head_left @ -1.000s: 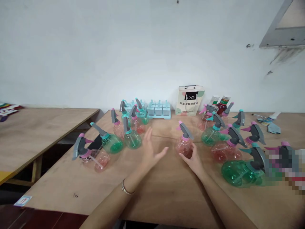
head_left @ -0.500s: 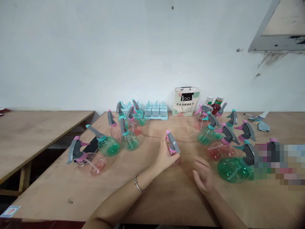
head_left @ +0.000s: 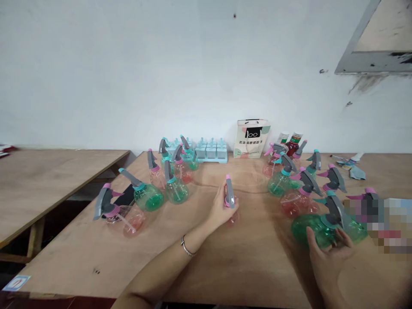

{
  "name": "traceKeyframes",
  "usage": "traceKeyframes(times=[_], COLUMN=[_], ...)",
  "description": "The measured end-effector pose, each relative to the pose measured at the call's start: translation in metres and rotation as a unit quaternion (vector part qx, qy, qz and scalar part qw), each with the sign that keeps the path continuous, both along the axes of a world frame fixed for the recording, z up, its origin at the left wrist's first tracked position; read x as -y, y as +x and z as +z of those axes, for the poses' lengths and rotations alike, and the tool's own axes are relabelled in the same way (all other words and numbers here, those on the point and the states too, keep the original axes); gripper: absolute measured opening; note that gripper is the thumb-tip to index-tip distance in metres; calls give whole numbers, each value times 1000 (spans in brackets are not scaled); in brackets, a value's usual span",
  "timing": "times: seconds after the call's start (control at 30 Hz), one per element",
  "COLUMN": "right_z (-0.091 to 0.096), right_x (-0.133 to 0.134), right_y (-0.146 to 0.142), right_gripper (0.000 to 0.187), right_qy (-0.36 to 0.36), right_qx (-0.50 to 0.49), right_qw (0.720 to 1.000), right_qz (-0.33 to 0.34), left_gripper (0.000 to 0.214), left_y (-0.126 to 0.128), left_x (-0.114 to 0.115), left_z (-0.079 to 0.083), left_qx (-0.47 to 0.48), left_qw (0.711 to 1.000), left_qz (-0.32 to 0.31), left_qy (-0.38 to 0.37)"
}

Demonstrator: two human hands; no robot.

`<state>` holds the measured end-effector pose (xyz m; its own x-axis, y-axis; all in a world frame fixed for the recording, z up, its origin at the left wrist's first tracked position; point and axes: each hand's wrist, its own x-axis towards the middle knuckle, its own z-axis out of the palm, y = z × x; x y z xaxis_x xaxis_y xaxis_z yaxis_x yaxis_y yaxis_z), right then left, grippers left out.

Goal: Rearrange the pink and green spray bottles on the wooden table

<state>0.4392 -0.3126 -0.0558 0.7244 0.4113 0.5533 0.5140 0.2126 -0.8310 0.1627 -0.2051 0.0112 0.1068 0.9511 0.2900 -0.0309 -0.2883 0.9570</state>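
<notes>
My left hand (head_left: 220, 209) is wrapped round a pink spray bottle (head_left: 230, 201) with a grey trigger, standing upright in the middle of the wooden table (head_left: 225, 266). At the right, my right hand (head_left: 328, 255) rests its fingers on the near side of a large green spray bottle (head_left: 317, 229) with a teal collar and grey trigger. A bracelet shows on my left wrist.
A group of pink and green spray bottles (head_left: 161, 182) stands at the left, another group (head_left: 299, 180) at the right. A blue ice mould tray (head_left: 210, 151), a paper bag (head_left: 252, 138) and two drink bottles line the wall. A second table (head_left: 48, 176) stands left.
The pink bottle passed from my right hand to my left, which now grips it. My right hand swung right and down onto the large green bottle.
</notes>
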Motion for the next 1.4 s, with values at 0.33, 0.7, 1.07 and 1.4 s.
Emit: traceKeyframes(times=[0.33,0.7,1.07,1.4], right_z=[-22,-10,-11,-8], right_x=[-33,-131,-123,-120], right_y=[-51,-67,-63,-63], right_gripper=[59,62,60,57], right_qy=[-103,-65,-50,-60], right_qx=[56,67,69,72], right_qw=[957,948,940,940], right_qz=[267,304,329,328], left_gripper=[60,45,40,45], left_y=[-27,-24,-29,-29], left_x=[-3,7,2,4], left_z=[59,62,54,53], left_qx=[108,184,136,122], left_qw=[969,940,951,956], left_qz=[-188,-240,-235,-240], left_qy=[-115,-156,-145,-119])
